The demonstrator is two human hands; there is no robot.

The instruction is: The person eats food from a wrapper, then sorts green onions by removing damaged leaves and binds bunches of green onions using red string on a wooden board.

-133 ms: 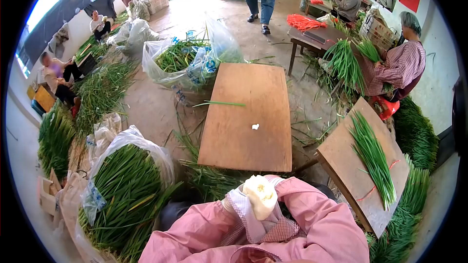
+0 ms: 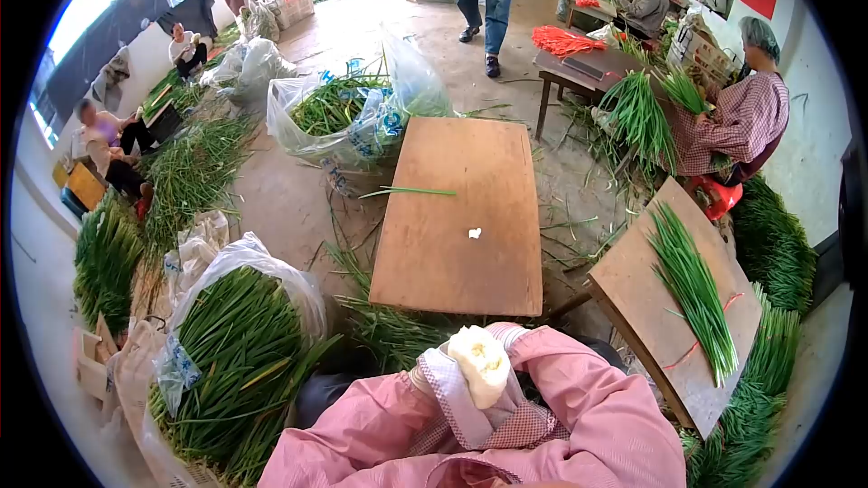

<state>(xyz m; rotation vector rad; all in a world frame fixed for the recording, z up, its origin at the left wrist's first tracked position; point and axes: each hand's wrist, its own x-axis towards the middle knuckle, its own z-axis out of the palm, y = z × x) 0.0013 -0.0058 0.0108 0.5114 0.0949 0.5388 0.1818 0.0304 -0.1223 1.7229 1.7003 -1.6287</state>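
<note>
A pale, bitten steamed bun [image 2: 480,366] shows its rough, crumbly bitten top just in front of my chest. Both pink sleeves [image 2: 579,389] bend inward towards it. Neither of my hands shows; they are hidden around the cuffs, the bun and the checked cloth [image 2: 520,425], so what holds the bun cannot be seen. Beyond it stands a brown wooden table [image 2: 452,271] with a small white scrap [image 2: 475,233] and a few green stalks [image 2: 411,191] on top.
At left is a plastic bag full of green leaves [image 2: 240,352]. A tilted board [image 2: 624,280] at right bears a bundle of green stalks [image 2: 692,294]. Another open bag [image 2: 298,140] stands past the table. Co-workers sit along both sides, and a person in jeans [image 2: 495,9] stands ahead.
The view has shifted very slightly. The bun sits in nearly the same place, and my sleeves have barely moved.
</note>
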